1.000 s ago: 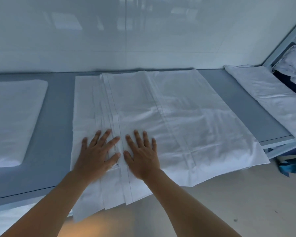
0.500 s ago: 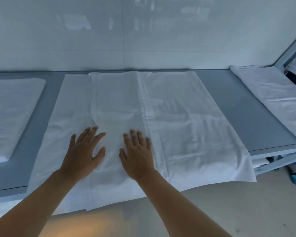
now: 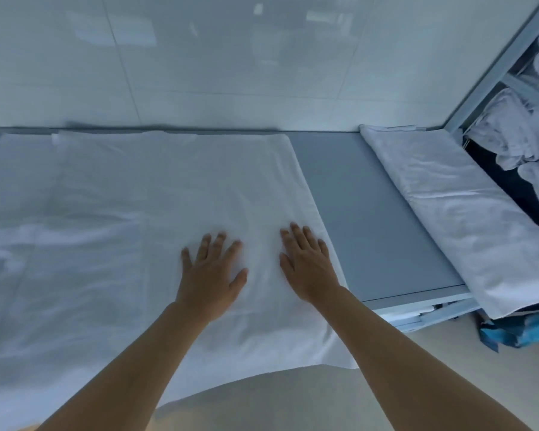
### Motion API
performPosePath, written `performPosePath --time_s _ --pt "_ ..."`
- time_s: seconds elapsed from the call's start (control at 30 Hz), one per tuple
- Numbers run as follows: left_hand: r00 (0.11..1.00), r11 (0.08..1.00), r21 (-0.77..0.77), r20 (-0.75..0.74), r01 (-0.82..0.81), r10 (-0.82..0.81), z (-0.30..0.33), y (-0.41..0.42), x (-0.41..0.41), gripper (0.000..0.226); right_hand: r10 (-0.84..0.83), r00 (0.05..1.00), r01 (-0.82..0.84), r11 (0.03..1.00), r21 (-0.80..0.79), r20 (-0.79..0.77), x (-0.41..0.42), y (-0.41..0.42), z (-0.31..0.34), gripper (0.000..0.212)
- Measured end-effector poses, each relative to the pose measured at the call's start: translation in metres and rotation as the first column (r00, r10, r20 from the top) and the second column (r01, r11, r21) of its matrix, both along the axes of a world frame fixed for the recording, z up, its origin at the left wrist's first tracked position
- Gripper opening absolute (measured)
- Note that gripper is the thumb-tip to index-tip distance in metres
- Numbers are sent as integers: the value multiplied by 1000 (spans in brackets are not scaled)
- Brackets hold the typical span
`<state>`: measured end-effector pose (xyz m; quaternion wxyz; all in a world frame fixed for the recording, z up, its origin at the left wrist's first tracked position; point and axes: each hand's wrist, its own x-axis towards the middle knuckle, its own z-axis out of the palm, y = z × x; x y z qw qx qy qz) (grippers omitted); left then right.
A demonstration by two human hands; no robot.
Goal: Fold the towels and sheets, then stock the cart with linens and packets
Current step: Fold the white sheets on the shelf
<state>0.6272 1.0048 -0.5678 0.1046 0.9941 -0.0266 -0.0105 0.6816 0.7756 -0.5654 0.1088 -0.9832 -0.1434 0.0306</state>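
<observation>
On a grey bench [image 3: 371, 213] set against a glossy white tiled wall [image 3: 231, 57], a white sheet [image 3: 122, 228] lies spread flat, its long axis running left to right along the bench. Its far edge sits close to the bench's back edge by the wall, its near edge hangs over the front edge toward the floor [image 3: 293, 399], and its right edge runs from back to front, leaving a bare strip of grey surface beside it. To the left the sheet runs out of view.

Both hands press palm-down on the sheet near its right end, close to the front edge. The left hand [image 3: 210, 275] rests flat with fingers spread wide; the right hand [image 3: 308, 265] lies just inside the sheet's right edge, fingers extended and closer together. Neither hand grips any fabric.

At the right end of the bench a second folded white sheet [image 3: 464, 219] lies with its long axis running from the back edge to the front, overhanging the front corner. Beyond it, a metal-framed shelf [image 3: 495, 66] holds crumpled white linens [image 3: 517, 132]. A blue bag [image 3: 523, 329] sits on the floor below.
</observation>
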Motion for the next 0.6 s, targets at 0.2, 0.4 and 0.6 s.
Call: performPosePath --time_s 0.2,0.4,0.6 --pt "998 999 -21 61 -30 31 -18 0 -6 71 9 999 -10 1000 20 35 3 -5 -13 62" --pt "997 997 -15 16 -76 76 -14 -8 -12 68 6 1000 -6 1000 -5 29 1 -4 -11 63" --pt "990 988 -75 -60 -133 128 0 -53 -25 71 108 994 -106 990 -90 28 20 -14 2 63"
